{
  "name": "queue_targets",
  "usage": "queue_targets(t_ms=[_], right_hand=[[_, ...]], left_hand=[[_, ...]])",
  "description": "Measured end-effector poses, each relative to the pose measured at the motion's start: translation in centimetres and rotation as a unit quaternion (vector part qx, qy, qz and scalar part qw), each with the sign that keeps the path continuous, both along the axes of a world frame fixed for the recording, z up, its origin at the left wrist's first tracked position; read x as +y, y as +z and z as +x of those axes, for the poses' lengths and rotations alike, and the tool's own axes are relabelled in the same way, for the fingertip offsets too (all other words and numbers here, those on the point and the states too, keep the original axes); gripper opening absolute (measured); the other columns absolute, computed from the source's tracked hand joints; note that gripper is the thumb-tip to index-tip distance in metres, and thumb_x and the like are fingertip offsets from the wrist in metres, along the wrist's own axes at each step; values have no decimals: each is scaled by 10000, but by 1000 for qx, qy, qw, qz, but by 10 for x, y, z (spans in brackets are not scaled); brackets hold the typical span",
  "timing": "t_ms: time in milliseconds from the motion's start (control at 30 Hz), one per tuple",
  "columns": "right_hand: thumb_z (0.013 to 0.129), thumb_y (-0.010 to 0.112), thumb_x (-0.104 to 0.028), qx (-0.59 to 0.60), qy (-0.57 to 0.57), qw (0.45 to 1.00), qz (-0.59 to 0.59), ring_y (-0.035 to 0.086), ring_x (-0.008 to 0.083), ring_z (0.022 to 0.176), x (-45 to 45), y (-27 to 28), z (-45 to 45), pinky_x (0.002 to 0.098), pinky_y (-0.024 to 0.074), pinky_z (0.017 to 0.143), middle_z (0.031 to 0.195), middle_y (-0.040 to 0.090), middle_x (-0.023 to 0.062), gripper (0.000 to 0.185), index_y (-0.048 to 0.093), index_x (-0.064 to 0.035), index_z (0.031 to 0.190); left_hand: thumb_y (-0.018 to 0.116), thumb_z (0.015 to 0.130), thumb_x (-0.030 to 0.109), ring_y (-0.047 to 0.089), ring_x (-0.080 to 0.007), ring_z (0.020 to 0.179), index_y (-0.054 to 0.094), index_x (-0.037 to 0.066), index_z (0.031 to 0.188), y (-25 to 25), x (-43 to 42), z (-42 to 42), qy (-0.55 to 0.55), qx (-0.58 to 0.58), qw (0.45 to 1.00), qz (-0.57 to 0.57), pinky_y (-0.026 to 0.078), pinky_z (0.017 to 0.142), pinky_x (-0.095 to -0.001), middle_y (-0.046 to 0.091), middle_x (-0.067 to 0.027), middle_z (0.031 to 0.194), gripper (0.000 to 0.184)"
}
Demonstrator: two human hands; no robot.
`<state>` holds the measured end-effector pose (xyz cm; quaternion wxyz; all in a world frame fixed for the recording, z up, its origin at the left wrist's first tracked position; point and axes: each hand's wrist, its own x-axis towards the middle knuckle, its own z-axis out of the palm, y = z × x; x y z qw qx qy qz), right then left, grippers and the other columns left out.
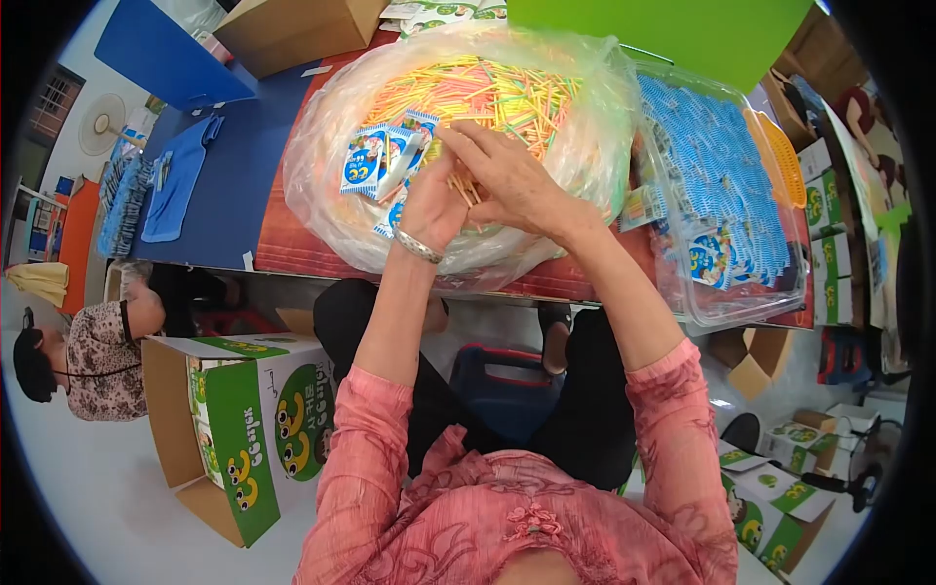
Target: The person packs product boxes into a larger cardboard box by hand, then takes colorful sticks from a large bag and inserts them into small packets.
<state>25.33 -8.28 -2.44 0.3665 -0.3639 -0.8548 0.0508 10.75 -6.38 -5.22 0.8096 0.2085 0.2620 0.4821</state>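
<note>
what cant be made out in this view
All in the head view:
- number of sticks between left hand and right hand: fingers hide some
- bottom of the plastic bag: sticks cover it
- fine print on blue packets: too small
- rest of person at far right: cut off by dark lens rim

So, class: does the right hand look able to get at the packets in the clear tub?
Probably yes: the packets look uncovered, and no tall barrier is visible between their tub and the right hand.
</note>
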Motion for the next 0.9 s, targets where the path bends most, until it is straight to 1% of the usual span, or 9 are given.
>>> queue_targets(t_ms=[200, 333, 400, 500, 600, 633, 733, 800, 900], right_hand=[[559, 867, -58, 20, 70, 985, -153, 549, 366, 1173, 0, -4, 8, 410, 465, 992, 1242, 563, 179, 918, 455, -31, 1379], [560, 880, -67, -5, 76, 977, -201, 557, 366, 1126, 0, 3, 9, 419, 470, 952, 1173, 578, 177, 834, 487, -7, 1293], [582, 873, -65, 17, 88, 982, -167, 563, 359, 1083, 0, -4, 8, 422, 470, 924, 1144, 577, 180, 890, 450, -19, 1364], [615, 852, -57, 62, 111, 983, -134, 568, 351, 1058, 0, -13, 4, 426, 470, 905, 1126, 579, 185, 1011, 340, -53, 1487], [627, 846, -81, 31, 88, 979, -182, 571, 379, 1079, -9, 3, 3, 430, 469, 912, 1182, 583, 208, 1117, 221, -55, 1553], [628, 847, -95, 8, 72, 975, -210, 572, 395, 1091, -11, 11, 2, 432, 469, 917, 1210, 585, 219, 1147, 184, -49, 1563], [679, 812, -38, 79, 100, 938, -324, 586, 268, 1032, -9, 19, 4, 346, 511, 819, 1173, 594, 159, 1164, 115, -126, 1606], [710, 787, -33, 179, 115, 936, -280, 602, 224, 967, -9, 10, 6, 332, 510, 773, 1130, 621, 144, 1023, 238, -104, 1571], [759, 741, -59, 169, 32, 954, -246, 641, 216, 864, -3, -4, 14, 343, 518, 736, 1035, 663, 145, 725, 457, -63, 1425]], left_hand=[[509, 1035, 145, 627, -149, 905, 547, 40, 1171, -19, -8, -14, -120, 60, 982, 132, 545, 773, -309, 627, -44, 1025, 176], [514, 1027, 135, 639, -162, 962, 545, 47, 1213, -6, -14, -19, -120, 53, 987, 95, 551, 814, -322, 636, -68, 1093, 209], [495, 1036, 136, 628, -154, 850, 571, 44, 1142, 7, -22, -13, -68, 35, 996, 35, 545, 747, -311, 634, -51, 988, 159], [491, 1039, 145, 629, -156, 858, 581, 42, 1134, -10, -12, -12, -96, -12, 995, -32, 543, 763, -308, 634, -56, 998, 166], [468, 1051, 178, 633, -211, 1124, 524, 10, 1287, -29, -1, -15, -111, -29, 993, 0, 531, 951, -375, 625, -114, 1255, 295], [475, 1047, 174, 637, -208, 1085, 529, 14, 1270, -28, 0, -15, -102, -30, 994, 4, 535, 933, -370, 631, -105, 1211, 279], [501, 1039, 171, 624, -189, 926, 551, 35, 1178, -21, 0, -16, -69, -27, 997, 17, 536, 834, -351, 624, -64, 1028, 201], [522, 1037, 184, 584, -164, 766, 573, 61, 1060, -11, -1, -21, -38, -20, 999, 25, 525, 711, -332, 583, -21, 839, 136], [539, 1028, 179, 555, -167, 771, 532, 68, 1040, 1, -2, -46, -9, -63, 998, -17, 523, 749, -335, 545, -21, 812, 112]])
